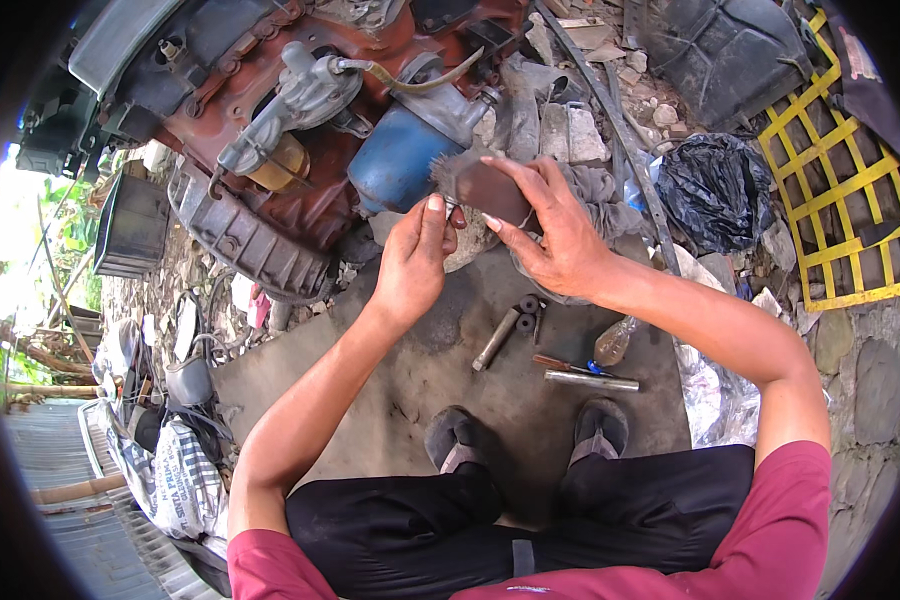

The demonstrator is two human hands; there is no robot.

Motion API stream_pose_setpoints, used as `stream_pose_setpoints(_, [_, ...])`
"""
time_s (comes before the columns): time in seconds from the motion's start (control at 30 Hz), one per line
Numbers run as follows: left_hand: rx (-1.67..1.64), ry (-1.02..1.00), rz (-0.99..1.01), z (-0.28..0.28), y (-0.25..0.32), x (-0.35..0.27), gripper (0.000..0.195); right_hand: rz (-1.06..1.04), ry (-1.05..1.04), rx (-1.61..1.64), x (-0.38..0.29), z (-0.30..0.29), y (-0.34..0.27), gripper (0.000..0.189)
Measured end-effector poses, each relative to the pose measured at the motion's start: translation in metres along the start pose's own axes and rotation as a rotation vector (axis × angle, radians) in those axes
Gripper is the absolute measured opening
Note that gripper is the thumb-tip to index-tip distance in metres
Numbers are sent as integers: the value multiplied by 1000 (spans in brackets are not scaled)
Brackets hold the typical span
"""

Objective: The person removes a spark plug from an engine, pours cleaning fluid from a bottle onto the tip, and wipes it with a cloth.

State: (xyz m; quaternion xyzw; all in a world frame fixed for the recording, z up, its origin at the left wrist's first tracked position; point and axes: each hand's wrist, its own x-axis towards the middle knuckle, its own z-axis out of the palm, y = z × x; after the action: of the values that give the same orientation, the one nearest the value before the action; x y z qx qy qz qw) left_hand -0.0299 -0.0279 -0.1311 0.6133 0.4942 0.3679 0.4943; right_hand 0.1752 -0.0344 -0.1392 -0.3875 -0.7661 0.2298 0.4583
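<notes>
My left hand pinches a small metal part between thumb and fingers; most of the part is hidden. In my right hand is a brush with a brown body, its grey bristles pointing left, close above the left fingertips. I cannot tell whether the bristles touch the small part. Just beyond both hands is a red engine block with a blue canister filter. Left of it hangs a fuel filter housing with an amber bowl and a loose hose.
On the brown ground sheet lie a metal rod, dark round bushings, a brown-handled tool, a metal tube and a small clear bag. Rubble, a black plastic bag and a yellow grid are at right.
</notes>
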Motion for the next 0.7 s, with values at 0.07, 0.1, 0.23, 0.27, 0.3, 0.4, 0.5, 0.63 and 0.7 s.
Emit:
stream_pose_setpoints(0.07, [51,24,29,-3,0,-2,44,85,-85,-57,-13,-2,10,57])
stream_pose_setpoints(0.1, [68,32,51,-9,1,-4,43,119,-129,-82,-22,-4,19,57])
stream_pose_setpoints(0.23, [15,46,118,-9,4,2,38,194,20,-126,-53,2,54,56])
stream_pose_setpoints(0.27, [74,51,163,-8,0,5,35,166,46,-107,-53,2,55,55])
stream_pose_setpoints(0.3, [95,63,150,-9,-4,3,35,138,63,-80,-46,0,45,55])
stream_pose_setpoints(0.4, [152,46,151,-1,-4,5,34,39,101,-21,-6,-10,7,55])
stream_pose_setpoints(0.5, [241,30,130,3,6,-2,35,-37,57,-76,5,-11,0,61])
stream_pose_setpoints(0.63, [295,26,46,3,-2,-2,36,39,-52,-108,-22,-6,22,66])
stream_pose_setpoints(0.7, [238,45,4,-2,-21,-1,36,105,-121,-113,-28,-4,26,64])
